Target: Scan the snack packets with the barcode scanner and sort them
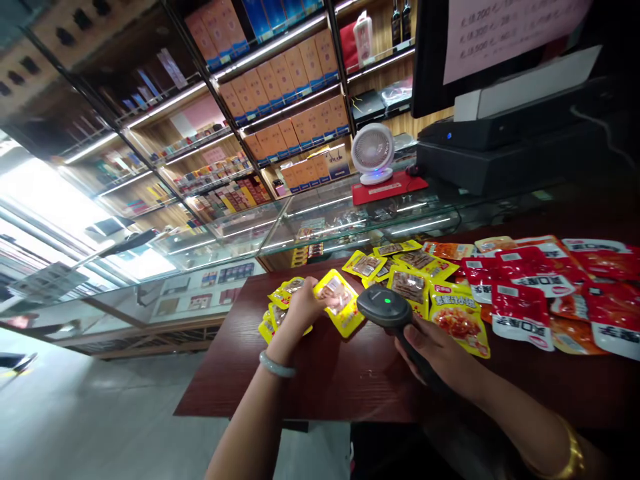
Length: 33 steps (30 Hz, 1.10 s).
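Note:
My left hand (306, 305) grips a yellow snack packet (346, 323) by its upper left edge, with the clear window facing up. Wrapped round the handle of a black barcode scanner (383, 305), my right hand (436, 350) keeps the scanner head close to that packet's right side; a green light glows on top. Behind and below my left hand lies a small pile of yellow packets (281, 293). Several more yellow packets (409, 283) are heaped beyond the scanner. A larger yellow pouch with food pictured on it (459, 319) lies beside my right hand.
Red and white snack pouches (523, 310) cover the right of the brown table (300, 387). A glass display counter (320, 223) stands behind, bearing a white fan (373, 150) on a red mat (390, 189). At the upper right are a monitor (430, 60) and black cash-register equipment (480, 157).

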Tool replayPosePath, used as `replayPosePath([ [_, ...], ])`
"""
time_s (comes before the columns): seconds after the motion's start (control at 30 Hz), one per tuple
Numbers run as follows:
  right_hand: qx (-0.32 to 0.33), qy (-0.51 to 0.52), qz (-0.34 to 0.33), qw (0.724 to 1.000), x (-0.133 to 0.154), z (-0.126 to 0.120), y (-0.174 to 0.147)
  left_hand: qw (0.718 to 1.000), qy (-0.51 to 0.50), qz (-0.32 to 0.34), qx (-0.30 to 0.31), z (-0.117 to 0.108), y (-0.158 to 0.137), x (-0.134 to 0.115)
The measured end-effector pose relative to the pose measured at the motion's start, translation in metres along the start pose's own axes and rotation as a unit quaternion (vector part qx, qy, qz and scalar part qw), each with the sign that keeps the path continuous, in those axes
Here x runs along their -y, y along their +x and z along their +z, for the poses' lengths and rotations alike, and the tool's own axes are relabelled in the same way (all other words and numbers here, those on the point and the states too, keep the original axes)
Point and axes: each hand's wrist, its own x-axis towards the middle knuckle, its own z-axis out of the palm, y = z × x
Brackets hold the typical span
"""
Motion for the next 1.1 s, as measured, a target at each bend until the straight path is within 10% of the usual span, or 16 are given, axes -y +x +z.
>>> replayPosePath([
  [0.17, -0.027, 0.004, 0.008, 1.0, -0.007, -0.012, -0.006, 0.981, 0.081, -0.129, -0.121, -0.043, 0.026, 0.041],
  [0.3, -0.031, 0.009, 0.014, 0.999, -0.003, -0.016, -0.01, 0.96, 0.173, -0.096, -0.2, -0.038, 0.039, 0.035],
  [0.43, -0.039, -0.001, 0.016, 0.999, 0.001, -0.015, -0.012, 0.996, 0.055, -0.008, -0.064, 0.014, 0.053, -0.005],
  [0.6, -0.035, -0.018, 0.001, 0.999, 0.001, -0.017, -0.015, 0.952, -0.207, -0.144, 0.175, 0.071, 0.076, -0.048],
  [1.1, -0.032, -0.018, -0.024, 0.999, 0.003, -0.016, -0.01, 0.861, -0.505, -0.047, 0.046, 0.062, 0.05, -0.034],
])
